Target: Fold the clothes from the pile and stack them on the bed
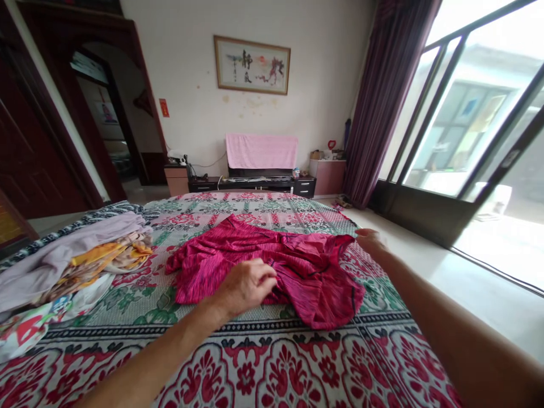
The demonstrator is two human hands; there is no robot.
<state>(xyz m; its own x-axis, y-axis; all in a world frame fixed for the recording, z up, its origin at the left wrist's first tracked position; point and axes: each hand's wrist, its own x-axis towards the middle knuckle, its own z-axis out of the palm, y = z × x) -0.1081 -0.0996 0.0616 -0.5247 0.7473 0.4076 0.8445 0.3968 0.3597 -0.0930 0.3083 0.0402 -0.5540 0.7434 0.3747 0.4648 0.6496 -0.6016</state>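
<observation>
A crumpled magenta garment (306, 266) lies spread on the patterned red, green and white bed cover (263, 368). My left hand (246, 285) rests on its near middle, fingers curled into the fabric. My right hand (370, 241) reaches to the garment's far right corner and pinches the edge there. Both forearms stretch out over the bed from the lower part of the head view.
A heap of folded and loose clothes (72, 260) sits at the bed's left side. Beyond the bed stand a low dark cabinet (255, 182) with a pink cloth (261, 151) over it, a doorway on the left, and big glass doors with a purple curtain (382, 102) on the right.
</observation>
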